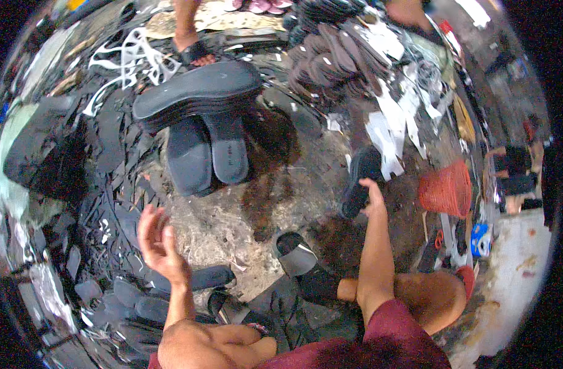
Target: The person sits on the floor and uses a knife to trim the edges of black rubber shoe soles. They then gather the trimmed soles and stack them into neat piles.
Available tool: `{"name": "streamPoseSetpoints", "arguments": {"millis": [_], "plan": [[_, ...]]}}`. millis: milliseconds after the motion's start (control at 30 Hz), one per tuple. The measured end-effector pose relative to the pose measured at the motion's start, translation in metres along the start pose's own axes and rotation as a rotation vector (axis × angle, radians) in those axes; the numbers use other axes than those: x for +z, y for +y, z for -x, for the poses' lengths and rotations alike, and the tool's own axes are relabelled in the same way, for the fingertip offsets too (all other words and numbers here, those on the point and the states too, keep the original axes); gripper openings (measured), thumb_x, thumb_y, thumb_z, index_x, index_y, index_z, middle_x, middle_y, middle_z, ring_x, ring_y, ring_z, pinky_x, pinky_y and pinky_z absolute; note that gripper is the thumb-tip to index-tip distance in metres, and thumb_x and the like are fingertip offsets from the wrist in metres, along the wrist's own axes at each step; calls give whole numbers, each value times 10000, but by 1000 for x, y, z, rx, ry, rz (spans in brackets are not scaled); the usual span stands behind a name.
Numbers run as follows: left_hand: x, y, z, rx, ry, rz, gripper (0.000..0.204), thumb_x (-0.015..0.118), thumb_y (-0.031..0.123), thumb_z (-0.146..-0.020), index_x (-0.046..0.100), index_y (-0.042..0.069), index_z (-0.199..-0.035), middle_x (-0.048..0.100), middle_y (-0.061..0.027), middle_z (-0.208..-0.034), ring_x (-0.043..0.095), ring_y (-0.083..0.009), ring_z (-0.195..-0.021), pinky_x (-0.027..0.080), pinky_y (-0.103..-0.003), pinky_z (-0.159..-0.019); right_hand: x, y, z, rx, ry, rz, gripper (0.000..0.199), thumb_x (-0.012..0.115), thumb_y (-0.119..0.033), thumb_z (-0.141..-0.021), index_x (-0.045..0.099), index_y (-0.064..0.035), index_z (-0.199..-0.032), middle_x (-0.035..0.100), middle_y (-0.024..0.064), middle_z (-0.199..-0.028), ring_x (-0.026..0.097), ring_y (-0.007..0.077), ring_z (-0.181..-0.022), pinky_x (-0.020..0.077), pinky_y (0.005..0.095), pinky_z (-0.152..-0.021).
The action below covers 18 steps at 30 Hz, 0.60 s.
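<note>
My right hand point(373, 198) is at the right of the bare floor patch, its fingers closed at the edge of a black sole point(362, 175); some fingers are hidden behind it. My left hand point(158, 240) is raised at the left with nothing in it, fingers apart and slightly bent. Beyond the hands, a thick stack of black soles point(198, 92) lies crosswise over more black soles point(189, 157) on the floor. Between my arms, close to my legs, is a black slide sandal point(297, 255). A dark sole point(210, 277) lies just right of my left wrist.
Dark offcuts point(121, 203) cover the left side. White cut-out scraps point(134, 58) lie far left, and white strips point(395, 123) at right. Brown soles point(337, 58) are heaped at the back. A red basket point(444, 189) stands at right. Another person's foot point(195, 52) is at the far side.
</note>
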<state>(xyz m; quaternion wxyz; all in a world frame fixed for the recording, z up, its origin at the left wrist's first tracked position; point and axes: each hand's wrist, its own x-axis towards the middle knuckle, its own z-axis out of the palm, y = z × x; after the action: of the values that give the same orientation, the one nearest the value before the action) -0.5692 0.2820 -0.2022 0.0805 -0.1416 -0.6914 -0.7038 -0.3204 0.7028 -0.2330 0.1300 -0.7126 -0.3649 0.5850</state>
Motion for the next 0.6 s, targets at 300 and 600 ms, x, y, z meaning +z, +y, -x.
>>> {"name": "streamPoseSetpoints", "arguments": {"millis": [300,600], "plan": [[46,0,11,26,-265,32,379,719,-41,-860,633,5,-1226,601,-168,-1336,657,-228,-1094,549,-349,-923,74,34,30,-768,570,806,1151,916,-361,-599,293,-68,-1522,426,241,-1494,418,416,-1377,361,576,-1116],[21,8,28,-35,-244,-24,429,705,-32,-874,613,15,-1290,645,-128,-1260,662,-216,-1098,527,-343,-967,97,-31,121,-1340,-39,399,983,909,-217,-637,411,31,-1448,523,215,-1400,519,318,-1291,407,418,-1092]]}}
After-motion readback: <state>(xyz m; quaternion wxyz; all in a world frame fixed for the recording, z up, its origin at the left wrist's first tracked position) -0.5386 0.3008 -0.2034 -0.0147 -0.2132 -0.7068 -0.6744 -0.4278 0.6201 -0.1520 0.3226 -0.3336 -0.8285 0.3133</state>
